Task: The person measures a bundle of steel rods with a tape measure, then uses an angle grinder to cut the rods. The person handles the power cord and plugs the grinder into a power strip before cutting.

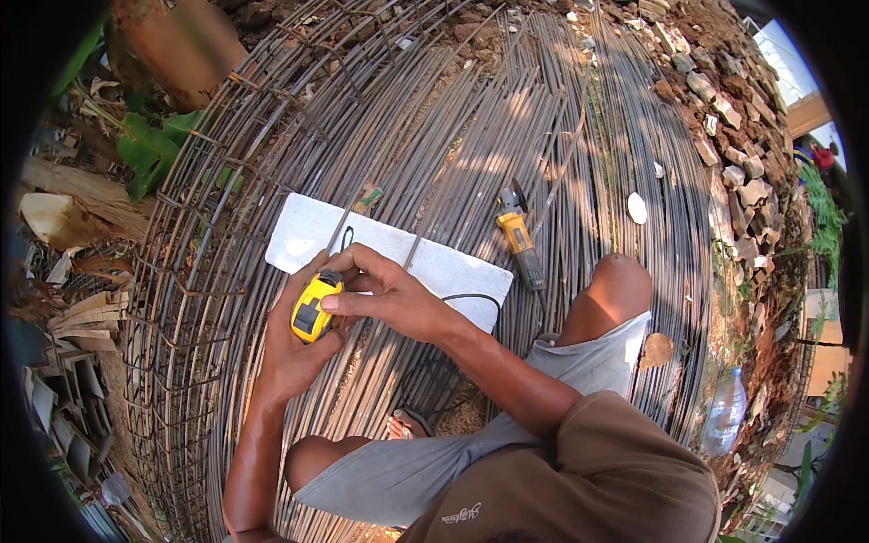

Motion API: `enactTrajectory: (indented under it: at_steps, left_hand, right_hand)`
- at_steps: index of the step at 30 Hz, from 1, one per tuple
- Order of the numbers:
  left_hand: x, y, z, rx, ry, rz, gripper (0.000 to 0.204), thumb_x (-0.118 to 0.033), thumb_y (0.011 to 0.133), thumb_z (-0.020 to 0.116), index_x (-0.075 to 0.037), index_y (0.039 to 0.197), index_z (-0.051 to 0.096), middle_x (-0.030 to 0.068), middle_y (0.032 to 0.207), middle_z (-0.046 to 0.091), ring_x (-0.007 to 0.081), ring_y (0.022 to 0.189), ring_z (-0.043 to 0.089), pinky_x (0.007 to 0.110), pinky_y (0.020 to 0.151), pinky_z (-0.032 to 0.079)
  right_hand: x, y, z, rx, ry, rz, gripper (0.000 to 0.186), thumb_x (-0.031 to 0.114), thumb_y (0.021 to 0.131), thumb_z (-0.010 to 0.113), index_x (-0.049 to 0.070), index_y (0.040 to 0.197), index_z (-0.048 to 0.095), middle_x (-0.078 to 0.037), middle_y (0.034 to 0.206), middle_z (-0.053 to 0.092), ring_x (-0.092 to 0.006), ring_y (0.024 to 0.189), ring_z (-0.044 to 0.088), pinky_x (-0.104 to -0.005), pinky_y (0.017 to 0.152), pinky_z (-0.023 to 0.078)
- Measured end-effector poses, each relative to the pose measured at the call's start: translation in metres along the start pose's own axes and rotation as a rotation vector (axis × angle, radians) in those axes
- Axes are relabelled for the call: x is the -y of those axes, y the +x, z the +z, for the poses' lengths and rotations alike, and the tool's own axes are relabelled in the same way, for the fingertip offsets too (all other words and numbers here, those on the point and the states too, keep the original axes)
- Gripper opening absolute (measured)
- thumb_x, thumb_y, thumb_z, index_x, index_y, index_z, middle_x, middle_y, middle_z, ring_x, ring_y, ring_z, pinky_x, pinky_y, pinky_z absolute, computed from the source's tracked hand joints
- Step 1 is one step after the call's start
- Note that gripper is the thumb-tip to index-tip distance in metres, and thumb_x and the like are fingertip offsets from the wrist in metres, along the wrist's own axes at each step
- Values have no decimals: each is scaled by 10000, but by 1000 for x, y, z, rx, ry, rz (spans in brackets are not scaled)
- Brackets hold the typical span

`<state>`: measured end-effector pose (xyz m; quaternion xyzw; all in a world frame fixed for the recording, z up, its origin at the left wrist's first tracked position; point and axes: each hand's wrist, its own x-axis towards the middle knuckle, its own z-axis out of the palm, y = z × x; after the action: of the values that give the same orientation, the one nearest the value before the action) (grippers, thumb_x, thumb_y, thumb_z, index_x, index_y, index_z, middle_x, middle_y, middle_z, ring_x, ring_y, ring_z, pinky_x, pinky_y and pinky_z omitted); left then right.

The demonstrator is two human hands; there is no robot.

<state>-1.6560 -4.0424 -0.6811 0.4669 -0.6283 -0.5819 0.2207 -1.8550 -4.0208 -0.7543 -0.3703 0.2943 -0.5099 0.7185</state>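
My left hand is wrapped round a yellow and black tape measure, held up in front of my knees. From the right, my right hand grips the same tape measure, its thumb on the case and its fingers curled by the front end. Whether any blade is drawn out I cannot make out. Beyond both hands a white rectangular slab lies slantwise over long steel bars. Thin bars run across the slab, and a black cable loops over its right part.
A yellow and grey angle grinder lies on the bars right of the slab. Tied rebar cages fill the left side. Broken stones are heaped at the right, near a clear plastic bottle. A white piece rests on the bars.
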Motion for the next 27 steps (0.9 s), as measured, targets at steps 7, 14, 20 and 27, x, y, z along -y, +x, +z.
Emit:
enactTrajectory:
  at_steps: [7,14,20,27]
  left_hand:
    - [29,-29,-7,163,530,113,845,37,804,755,-39,1618,541,221,1452,677,361,1386,658,451,1173,504]
    - [85,-72,-67,80,440,-229,483,-169,915,875,-36,1333,674,160,1259,711,290,1222,685,417,1097,523]
    - [153,-124,-118,54,253,-621,326,-166,953,814,-48,1224,677,69,1058,689,198,1014,642,361,917,529]
    - [205,-141,-115,166,35,-724,155,-142,981,815,-52,974,689,17,842,701,123,819,642,341,752,508]
  right_hand:
    - [-42,-11,-24,11,-436,134,408,207,849,962,-9,1048,679,-80,946,689,-157,919,662,-346,774,536]
    - [32,-20,-90,-238,14,120,99,39,895,778,47,970,714,-31,873,719,-109,748,642,-288,694,534]
    - [136,-38,-217,-542,377,-192,139,-12,866,678,22,1001,691,-68,865,693,-130,638,557,-273,588,491]
    - [123,-25,-222,-762,416,-388,156,69,959,747,4,1099,723,-70,957,747,-88,662,564,-266,582,510]
